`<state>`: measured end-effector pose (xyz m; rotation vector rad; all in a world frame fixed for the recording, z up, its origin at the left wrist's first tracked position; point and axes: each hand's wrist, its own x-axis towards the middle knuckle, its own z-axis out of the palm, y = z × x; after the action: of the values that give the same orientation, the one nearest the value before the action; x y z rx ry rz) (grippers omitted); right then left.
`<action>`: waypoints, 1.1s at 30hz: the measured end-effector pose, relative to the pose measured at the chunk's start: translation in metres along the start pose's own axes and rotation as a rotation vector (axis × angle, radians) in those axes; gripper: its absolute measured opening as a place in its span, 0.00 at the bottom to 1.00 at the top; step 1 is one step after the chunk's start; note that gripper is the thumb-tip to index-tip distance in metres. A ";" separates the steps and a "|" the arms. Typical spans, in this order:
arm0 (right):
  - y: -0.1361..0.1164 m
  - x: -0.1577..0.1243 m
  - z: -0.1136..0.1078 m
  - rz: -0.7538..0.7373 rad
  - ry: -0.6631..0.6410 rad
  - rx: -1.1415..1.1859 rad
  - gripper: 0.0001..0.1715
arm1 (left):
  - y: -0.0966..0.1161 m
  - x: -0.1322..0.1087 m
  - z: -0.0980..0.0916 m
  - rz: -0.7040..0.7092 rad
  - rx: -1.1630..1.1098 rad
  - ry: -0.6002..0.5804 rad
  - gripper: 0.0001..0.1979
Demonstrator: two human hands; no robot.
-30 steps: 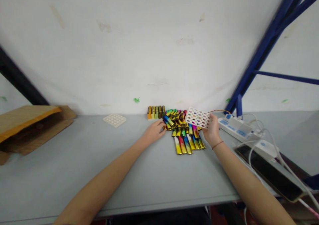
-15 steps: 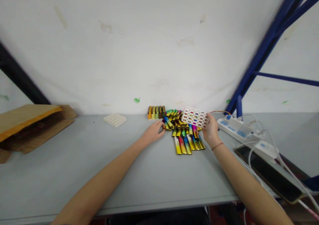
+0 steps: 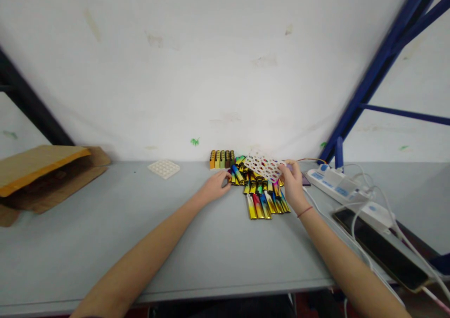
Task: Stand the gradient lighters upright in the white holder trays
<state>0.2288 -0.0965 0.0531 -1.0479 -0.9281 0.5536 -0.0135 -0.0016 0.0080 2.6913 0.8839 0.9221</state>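
A pile of shiny multicoloured lighters (image 3: pixel 258 191) lies on the grey table (image 3: pixel 197 257) near the wall. My right hand (image 3: pixel 292 186) grips a white perforated tray (image 3: pixel 263 166) by its right edge and holds it tilted above the pile. My left hand (image 3: pixel 216 186) rests at the pile's left edge, fingers curled on a lighter there. A short row of upright lighters (image 3: pixel 221 159) stands behind the pile against the wall.
A second white tray (image 3: pixel 163 169) lies flat to the left. An open cardboard box (image 3: pixel 38 175) sits at the far left. A white power strip (image 3: pixel 346 191) with cables and a dark phone (image 3: pixel 381 250) lie to the right, by a blue rack post (image 3: pixel 369 74).
My right hand has swung the white tray leftward and lower over the lighter pile. My left hand has stayed at the pile's left edge.
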 end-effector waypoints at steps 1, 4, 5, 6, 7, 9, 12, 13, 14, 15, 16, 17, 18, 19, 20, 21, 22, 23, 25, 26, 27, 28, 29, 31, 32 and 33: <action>-0.001 -0.001 0.000 -0.004 -0.001 -0.005 0.16 | 0.000 0.000 -0.001 0.001 0.008 -0.002 0.08; -0.001 -0.002 0.001 -0.005 -0.001 -0.013 0.16 | 0.000 -0.002 -0.004 0.013 0.022 -0.003 0.08; -0.001 -0.002 0.001 -0.003 -0.003 -0.011 0.16 | 0.000 -0.002 -0.005 0.019 0.028 -0.005 0.08; -0.001 -0.002 0.000 -0.001 -0.008 -0.009 0.15 | -0.001 -0.002 -0.006 0.025 0.035 -0.008 0.08; 0.000 -0.002 0.000 0.001 -0.014 -0.008 0.15 | -0.002 -0.002 -0.007 0.030 0.043 -0.011 0.07; 0.001 -0.001 0.000 0.002 -0.020 -0.016 0.15 | -0.004 -0.003 -0.009 0.037 0.058 -0.017 0.07; 0.001 -0.001 -0.001 0.001 -0.018 -0.031 0.15 | -0.006 -0.003 -0.012 0.051 0.076 -0.027 0.06; 0.001 -0.001 -0.001 0.001 -0.019 -0.032 0.15 | -0.007 -0.004 -0.012 0.059 0.085 -0.031 0.06; 0.001 -0.002 -0.001 0.003 -0.022 -0.032 0.16 | -0.008 -0.004 -0.013 0.068 0.095 -0.036 0.06; 0.001 -0.002 -0.001 0.006 -0.024 -0.030 0.16 | -0.008 -0.005 -0.014 0.075 0.103 -0.041 0.07; 0.001 -0.002 -0.001 0.009 -0.028 -0.029 0.17 | -0.008 -0.005 -0.014 0.081 0.108 -0.047 0.07; 0.001 -0.003 -0.001 0.011 -0.038 -0.029 0.17 | -0.008 -0.005 -0.015 0.087 0.110 -0.055 0.08; 0.001 -0.004 -0.001 0.007 -0.061 -0.032 0.18 | -0.008 -0.005 -0.015 0.090 0.107 -0.055 0.08; 0.001 -0.005 0.000 -0.008 -0.100 -0.041 0.18 | -0.007 -0.005 -0.016 0.090 0.098 -0.046 0.09; 0.001 -0.008 0.000 -0.042 -0.149 -0.067 0.18 | -0.006 -0.004 -0.018 0.080 0.081 -0.023 0.10; 0.001 -0.011 0.002 -0.100 -0.203 -0.114 0.16 | -0.004 -0.003 -0.020 0.054 0.051 0.009 0.11; 0.001 -0.014 0.004 -0.181 -0.258 -0.181 0.14 | -0.002 -0.002 -0.023 0.005 -0.002 0.041 0.13; 0.000 -0.018 0.007 -0.278 -0.311 -0.263 0.13 | 0.002 -0.001 -0.028 -0.078 -0.086 0.067 0.16; -0.004 -0.027 0.015 -0.506 -0.414 -0.435 0.12 | 0.011 -0.001 -0.039 -0.324 -0.366 0.036 0.27; -0.007 -0.031 0.020 -0.627 -0.476 -0.504 0.14 | 0.017 -0.002 -0.045 -0.475 -0.557 -0.020 0.33; -0.010 -0.035 0.025 -0.741 -0.548 -0.558 0.16 | 0.022 -0.005 -0.051 -0.588 -0.746 -0.103 0.38; -0.013 -0.039 0.030 -0.845 -0.620 -0.600 0.17 | 0.027 -0.008 -0.058 -0.648 -0.912 -0.163 0.38; -0.016 -0.043 0.035 -0.932 -0.686 -0.635 0.18 | 0.030 -0.013 -0.064 -0.687 -1.019 -0.180 0.34; -0.019 -0.048 0.045 -1.032 -0.792 -0.692 0.18 | 0.029 -0.026 -0.077 -0.697 -1.060 -0.166 0.25; -0.019 -0.050 0.051 -1.046 -0.825 -0.712 0.18 | 0.023 -0.033 -0.084 -0.676 -1.009 -0.173 0.25; -0.017 -0.052 0.057 -1.043 -0.847 -0.727 0.18 | 0.012 -0.040 -0.091 -0.645 -0.911 -0.162 0.26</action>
<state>0.1526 -0.1161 0.0600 -0.7559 -2.3350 -0.3131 -0.0879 -0.0383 0.0640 1.5449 0.9036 0.6897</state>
